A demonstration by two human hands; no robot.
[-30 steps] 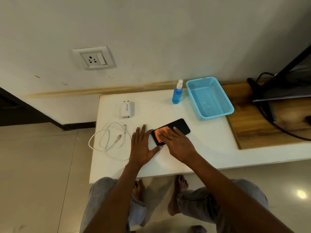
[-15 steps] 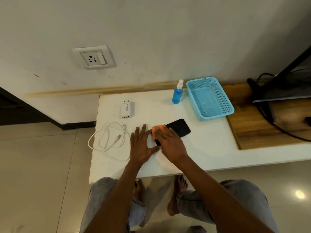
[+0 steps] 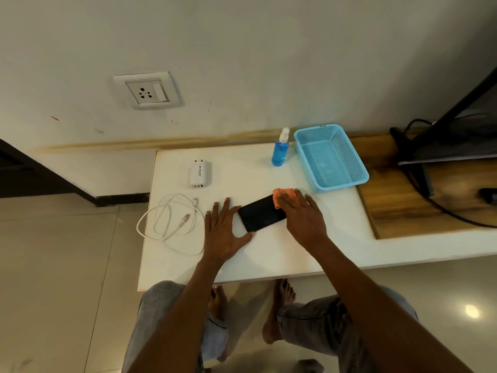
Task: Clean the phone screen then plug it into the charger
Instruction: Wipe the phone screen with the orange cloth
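Note:
A black phone [image 3: 260, 214] lies flat on the white table [image 3: 269, 259], screen up. My right hand [image 3: 302, 216] presses an orange cloth [image 3: 283, 194] with straight fingers onto the phone's far right end. My left hand [image 3: 224, 230] lies flat on the table, its thumb and forefinger bracing the phone's left end. A white charger adapter [image 3: 200, 174] lies at the back left. A coiled white cable [image 3: 172, 220] sits at the table's left edge, both plugs loose. A wall socket [image 3: 147, 90] is mounted above the table.
A blue spray bottle [image 3: 280, 149] stands at the back next to an empty blue mesh basket [image 3: 347, 152]. To the right, a wooden board [image 3: 419, 200] carries a black stand and black cables. My knees and bare feet are below the table's front edge.
My right hand has slid the orange cloth along the screen from the phone's left end to its far right end. The left hand and the phone stayed put.

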